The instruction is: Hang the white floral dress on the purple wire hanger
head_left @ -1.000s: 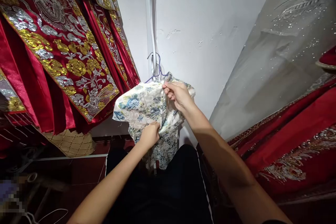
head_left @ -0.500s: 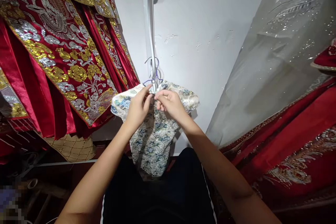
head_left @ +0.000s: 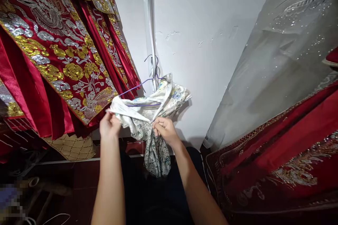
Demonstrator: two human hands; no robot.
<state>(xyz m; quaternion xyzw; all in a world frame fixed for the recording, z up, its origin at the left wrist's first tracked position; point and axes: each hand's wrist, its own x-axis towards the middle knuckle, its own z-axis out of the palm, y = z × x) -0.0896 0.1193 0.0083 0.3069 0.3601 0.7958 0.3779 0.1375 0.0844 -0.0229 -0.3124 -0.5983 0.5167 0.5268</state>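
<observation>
A white short-sleeved floral garment point(head_left: 158, 147) with blue and green flowers is in front of me, its neckline pulled wide. My left hand point(head_left: 109, 123) grips its left shoulder part, drawn out to the side. At the front of the neckline my right hand point(head_left: 165, 130) pinches the fabric. A thin purple hanger point(head_left: 137, 86) shows inside the opening; its left arm is bare of cloth, while its right end is hidden under the garment. The hanger's hook is up against a narrow white vertical strip point(head_left: 151, 24).
Red costumes point(head_left: 71, 52) with gold and silver sequins hang at the left. On the right are a sheer sparkling cloth point(head_left: 253, 63) and a red beaded garment point(head_left: 285, 140). A white wall point(head_left: 200, 14) stands behind. Dim objects point(head_left: 44, 186) lie low at the left.
My left hand has moved left and down, pulling the garment's left shoulder off the hanger's arm. My right hand has lowered with the neckline, which now gapes open.
</observation>
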